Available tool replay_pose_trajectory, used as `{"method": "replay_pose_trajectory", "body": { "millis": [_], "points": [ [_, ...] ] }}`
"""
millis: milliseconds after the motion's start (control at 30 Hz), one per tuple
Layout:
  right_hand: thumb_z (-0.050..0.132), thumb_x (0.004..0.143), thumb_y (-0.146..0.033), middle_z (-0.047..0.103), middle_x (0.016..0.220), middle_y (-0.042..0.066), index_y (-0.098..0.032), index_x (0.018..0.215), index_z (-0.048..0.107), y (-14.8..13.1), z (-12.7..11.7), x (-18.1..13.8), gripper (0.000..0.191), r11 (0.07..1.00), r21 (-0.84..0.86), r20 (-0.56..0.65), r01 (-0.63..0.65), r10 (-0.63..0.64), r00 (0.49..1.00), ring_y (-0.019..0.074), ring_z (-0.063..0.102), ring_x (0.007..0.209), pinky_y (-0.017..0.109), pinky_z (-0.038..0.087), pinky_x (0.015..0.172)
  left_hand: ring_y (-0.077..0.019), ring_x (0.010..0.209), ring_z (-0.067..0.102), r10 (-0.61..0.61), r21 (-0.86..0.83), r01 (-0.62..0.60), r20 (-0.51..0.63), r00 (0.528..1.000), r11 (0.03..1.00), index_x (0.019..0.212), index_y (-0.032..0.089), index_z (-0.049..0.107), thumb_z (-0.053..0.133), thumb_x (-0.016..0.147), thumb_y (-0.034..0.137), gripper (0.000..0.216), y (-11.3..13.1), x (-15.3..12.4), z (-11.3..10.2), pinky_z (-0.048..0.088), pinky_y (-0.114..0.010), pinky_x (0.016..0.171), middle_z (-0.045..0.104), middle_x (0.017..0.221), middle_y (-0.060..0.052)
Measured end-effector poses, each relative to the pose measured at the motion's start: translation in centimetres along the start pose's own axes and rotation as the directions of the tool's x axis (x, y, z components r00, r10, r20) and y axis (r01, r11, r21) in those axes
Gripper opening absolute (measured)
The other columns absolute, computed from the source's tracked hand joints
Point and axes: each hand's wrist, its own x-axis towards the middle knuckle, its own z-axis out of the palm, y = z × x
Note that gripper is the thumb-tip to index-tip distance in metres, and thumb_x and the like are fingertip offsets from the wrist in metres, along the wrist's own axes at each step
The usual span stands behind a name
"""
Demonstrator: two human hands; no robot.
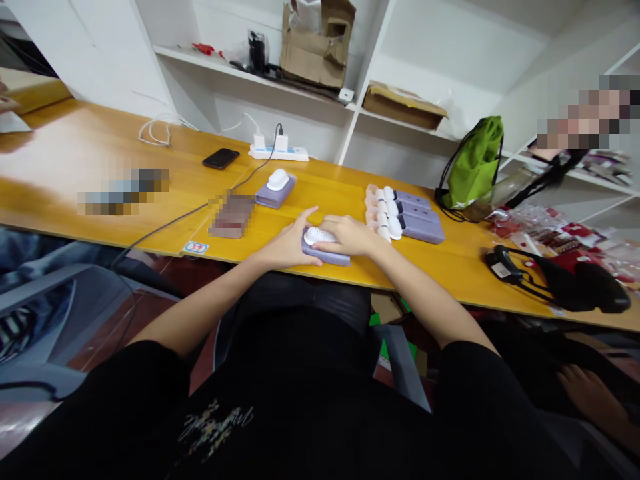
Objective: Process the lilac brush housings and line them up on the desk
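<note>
A lilac box [327, 254] with a white ribbed part [318, 235] on top lies near the front edge of the yellow table [75, 160]. My left hand [289, 241] rests against its left side, fingers curved round it. My right hand [347, 235] presses on it from the right, fingers closed over the white part. Just to the right stand several similar lilac boxes [419, 215] with white parts in a row. Another lilac box with a white lump [275, 188] sits farther back on the left.
A black phone [221, 158], a white power strip [279, 152] with cables and a green drawstring bag [475, 163] lie toward the back. A black strapped device [560, 280] and red packets [555, 233] are on the right. Shelves hold cardboard boxes [316, 41]. Another person's hand [585, 387] shows at lower right.
</note>
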Motion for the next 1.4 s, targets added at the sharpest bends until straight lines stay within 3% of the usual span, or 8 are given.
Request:
{"method": "replay_pose_trajectory", "body": {
  "millis": [200, 367, 567, 767, 900, 1033, 1233, 1400],
  "points": [
    [0.066, 0.116, -0.058, 0.076, 0.104, 0.01, -0.019, 0.109, 0.08, 1.0, 1.1, 0.0, 0.042, 0.996, 0.061, -0.095, 0.072, -0.066, 0.993, 0.0257, 0.067, 0.089, 0.038, 0.05, 0.084, -0.0519, 0.152, 0.066, 0.002, -0.019, -0.002, -0.004, 1.0, 1.0, 0.19, 0.03, 0.022, 0.113, 0.063, 0.051, 0.157, -0.4, 0.1, 0.3, 0.048, -0.073, 0.13, 0.066, 0.164, -0.025],
    [0.065, 0.116, -0.054, 0.075, 0.098, 0.009, -0.02, 0.098, 0.075, -0.3, 0.5, 0.0, 0.04, 0.99, 0.137, -0.172, -0.04, 0.063, 0.983, 0.0267, 0.067, 0.091, 0.04, 0.049, 0.087, -0.0565, 0.164, 0.055, 0.013, 0.02, -0.012, -0.038, 0.999, 1.0, 0.188, 0.031, 0.03, 0.112, 0.062, 0.052, 0.152, -0.1, 0.0, 0.3, 0.046, -0.075, 0.133, 0.049, 0.183, -0.025],
    [0.07, 0.109, -0.065, 0.074, 0.089, 0.006, -0.021, 0.096, 0.076, -1.5, -2.3, -1.1, 0.046, 0.937, 0.322, -0.343, -0.135, 0.248, 0.906, 0.0216, 0.062, 0.08, 0.038, 0.046, 0.079, -0.0551, 0.163, 0.055, 0.025, 0.02, -0.024, -0.038, 0.999, 0.999, 0.188, 0.03, 0.028, 0.111, 0.067, 0.055, 0.149, -0.2, -0.1, 0.2, 0.043, -0.077, 0.135, 0.056, 0.174, -0.026],
    [0.069, 0.104, -0.073, 0.07, 0.075, 0.003, -0.024, 0.089, 0.074, 0.4, -4.7, -7.4, 0.052, 0.773, 0.503, -0.425, -0.387, 0.611, 0.667, 0.0202, 0.061, 0.067, 0.035, 0.046, 0.067, -0.0483, 0.154, 0.064, -0.005, 0.087, 0.006, -0.009, 1.0, 0.996, 0.187, 0.03, 0.027, 0.106, 0.074, 0.052, 0.14, -0.2, -0.3, 0.1, 0.042, -0.073, 0.136, 0.069, 0.158, -0.02],
    [0.073, 0.101, -0.064, 0.079, 0.083, 0.009, -0.021, 0.087, 0.078, 2.7, -4.9, -13.2, 0.045, 0.616, 0.364, -0.486, -0.698, 0.765, 0.422, 0.0262, 0.072, 0.081, 0.038, 0.053, 0.078, -0.0487, 0.158, 0.061, -0.018, 0.112, 0.019, -0.014, 1.0, 0.994, 0.186, 0.031, 0.031, 0.105, 0.076, 0.056, 0.135, -0.2, -0.4, 0.1, 0.042, -0.073, 0.136, 0.068, 0.159, -0.019],
    [0.077, 0.101, -0.055, 0.084, 0.089, 0.017, -0.019, 0.086, 0.08, 3.9, -2.9, -15.9, 0.039, 0.385, 0.182, -0.322, -0.905, 0.893, 0.315, 0.0356, 0.08, 0.094, 0.042, 0.057, 0.086, -0.0488, 0.158, 0.061, -0.025, 0.121, 0.025, -0.002, 1.0, 0.992, 0.185, 0.031, 0.032, 0.104, 0.076, 0.056, 0.133, 0.2, -0.5, -0.1, 0.042, -0.073, 0.136, 0.069, 0.159, -0.019],
    [0.078, 0.106, -0.054, 0.088, 0.116, 0.027, -0.009, 0.118, 0.087, 3.9, -0.4, -16.0, 0.047, 0.32, 0.154, -0.217, -0.935, 0.934, 0.284, 0.0411, 0.084, 0.116, 0.043, 0.061, 0.098, -0.0483, 0.159, 0.059, -0.042, 0.132, 0.04, 0.016, 0.999, 0.99, 0.185, 0.028, 0.031, 0.101, 0.078, 0.058, 0.131, 0.9, -0.6, -0.2, 0.041, -0.072, 0.138, 0.066, 0.162, -0.02],
    [0.084, 0.101, -0.052, 0.088, 0.126, 0.02, -0.009, 0.146, 0.078, 3.3, -0.4, -17.3, 0.063, 0.413, 0.296, -0.161, -0.861, 0.911, 0.381, 0.0331, 0.085, 0.108, 0.04, 0.065, 0.095, -0.0477, 0.161, 0.058, -0.048, 0.146, 0.044, 0.025, 0.999, 0.988, 0.185, 0.028, 0.03, 0.1, 0.08, 0.058, 0.13, 1.1, -0.7, -0.3, 0.041, -0.071, 0.138, 0.064, 0.163, -0.021]
  ]
}}
